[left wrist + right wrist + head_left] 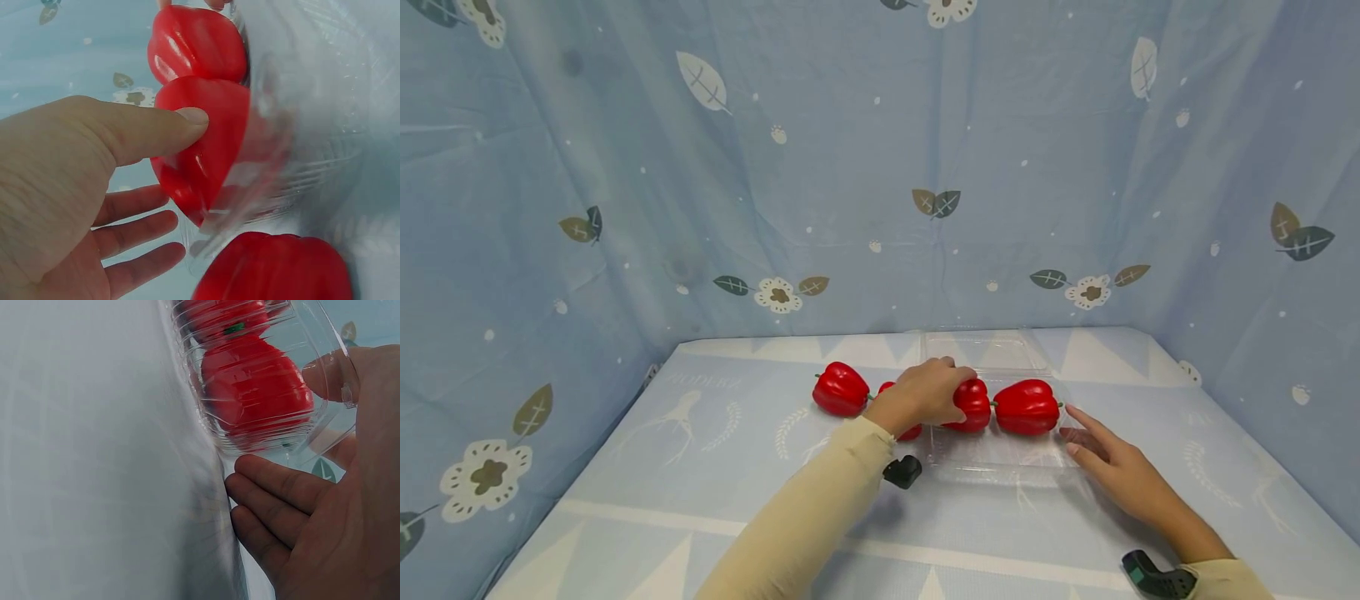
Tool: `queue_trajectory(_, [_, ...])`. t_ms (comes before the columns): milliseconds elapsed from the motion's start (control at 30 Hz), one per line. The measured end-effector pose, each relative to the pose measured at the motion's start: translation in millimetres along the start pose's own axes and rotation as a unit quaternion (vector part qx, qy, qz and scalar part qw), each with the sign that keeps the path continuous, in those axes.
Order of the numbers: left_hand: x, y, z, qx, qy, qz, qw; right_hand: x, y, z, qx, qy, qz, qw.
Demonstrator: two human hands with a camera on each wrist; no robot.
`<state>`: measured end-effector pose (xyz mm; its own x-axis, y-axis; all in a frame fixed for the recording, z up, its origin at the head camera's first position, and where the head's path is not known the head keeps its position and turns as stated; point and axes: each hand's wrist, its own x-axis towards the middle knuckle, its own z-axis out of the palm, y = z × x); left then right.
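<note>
A clear plastic box (977, 457) holds a red bell pepper (1027, 407) on its right side. At the left of the box, my left hand (925, 392) grips a second red bell pepper (219, 125), thumb on its side; the two peppers sit end to end. The other left fingers (140, 231) are spread loosely. At the box's right end, my right hand (1112, 467) rests with fingers extended. Through the clear wall in the right wrist view, its thumb (325, 374) shows beside the pepper. Whether the right fingers press the wall I cannot tell.
The box's clear lid (985, 352) lies folded open toward the back. Left of the box lies one red bell pepper (840, 389); another (910, 433) is partly hidden by my left hand. A patterned cloth covers the table (700, 467), and a blue curtain (850, 167) hangs behind.
</note>
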<state>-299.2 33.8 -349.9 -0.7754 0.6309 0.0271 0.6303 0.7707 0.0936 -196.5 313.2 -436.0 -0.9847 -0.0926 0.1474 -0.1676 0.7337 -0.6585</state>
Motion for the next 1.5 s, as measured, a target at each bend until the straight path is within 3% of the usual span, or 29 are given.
queue_trajectory(233, [-19.6,-9.5,1.9,-0.063,0.047,0.006,0.9969,0,-2,-1,-0.001,0.002,-0.002,1.000])
queue_trajectory(433, [-39.2,-16.4,1.1,-0.098,0.119,-0.004,0.9880,1,-1,-1,0.001,0.001,0.000,1.000])
queue_trajectory(833, [-77.9,-47.3,7.9,-0.154,0.250,-0.052,0.9545,-1,-3,-2,-0.003,-0.001,0.000,1.000])
queue_trajectory(1033, [-88.0,-64.1,16.1,-0.174,0.259,-0.099,0.9448,0,-3,-2,0.000,-0.004,0.000,1.000])
queue_trajectory(1267, [-90.8,-75.3,18.8,-0.193,0.268,-0.115,0.9367,0,-1,-2,0.004,-0.002,-0.001,1.000])
queue_trajectory(1500, [-91.1,-91.6,20.8,-0.178,0.305,-0.149,0.9237,1,0,-1,0.003,-0.002,-0.005,1.000])
